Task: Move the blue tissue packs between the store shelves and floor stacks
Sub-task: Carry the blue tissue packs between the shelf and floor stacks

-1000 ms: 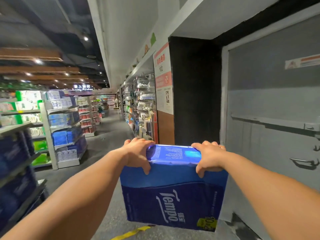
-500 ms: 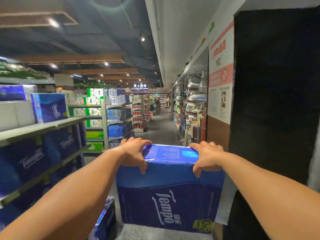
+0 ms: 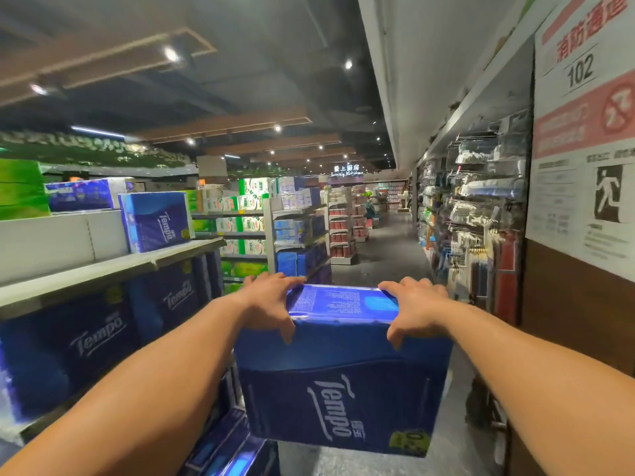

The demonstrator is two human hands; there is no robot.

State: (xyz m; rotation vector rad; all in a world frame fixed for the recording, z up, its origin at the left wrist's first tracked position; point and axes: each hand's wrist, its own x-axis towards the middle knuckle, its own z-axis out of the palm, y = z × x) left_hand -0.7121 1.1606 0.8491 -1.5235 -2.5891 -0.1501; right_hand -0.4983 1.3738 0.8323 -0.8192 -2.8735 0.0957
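I hold a large blue Tempo tissue pack [image 3: 340,389] in the air in front of me, its logo side facing me. My left hand [image 3: 271,300] grips its top left edge and my right hand [image 3: 414,305] grips its top right edge. To my left stands a store shelf [image 3: 113,266] with one blue pack [image 3: 156,219] upright on its top board and more blue packs [image 3: 103,338] on the level below. Blue packs [image 3: 226,448] lie stacked on the floor under my left forearm.
An aisle of grey floor [image 3: 381,255] runs ahead between further shelves [image 3: 295,228] of tissue goods on the left and a wall rack [image 3: 477,214] of hanging kitchenware on the right. A wall with a fire-exit sign [image 3: 584,139] stands close on my right.
My view has swung left, from the grey door towards the shelf, which now fills the left side. Both hands keep the same grip on the pack.
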